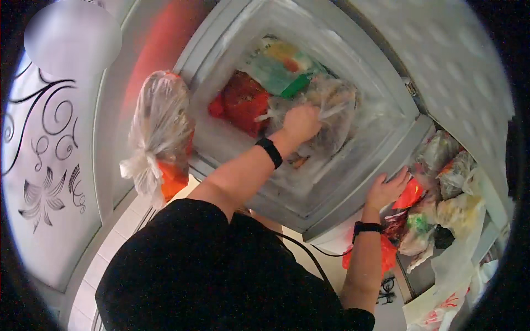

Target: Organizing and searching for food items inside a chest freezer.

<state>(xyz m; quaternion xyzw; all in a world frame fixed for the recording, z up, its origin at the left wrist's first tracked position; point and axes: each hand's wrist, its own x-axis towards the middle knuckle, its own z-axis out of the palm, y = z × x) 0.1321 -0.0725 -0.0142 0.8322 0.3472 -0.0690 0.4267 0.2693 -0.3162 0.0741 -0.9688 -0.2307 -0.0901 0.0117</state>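
Observation:
Inside a frosted chest freezer (290,207), my left hand (304,122) is closed on the gathered plastic of a clear bag (331,111). Its contents are blurred by the film. A dark red bag (244,101) lies to the left, and a green and white printed packet (285,66) lies beyond it. My right hand (387,190), fingers spread, is over the freezer's right edge beside a bright red packet (410,194). Whether the fingertips touch that packet, I cannot tell.
A tied clear plastic bag (161,120) with orange showing rests at the freezer's left rim. Several bagged foods (418,231) are piled on the right, with a red plastic bag (387,254) below. A black cable (308,252) runs near my body. The raised lid (439,49) stands behind.

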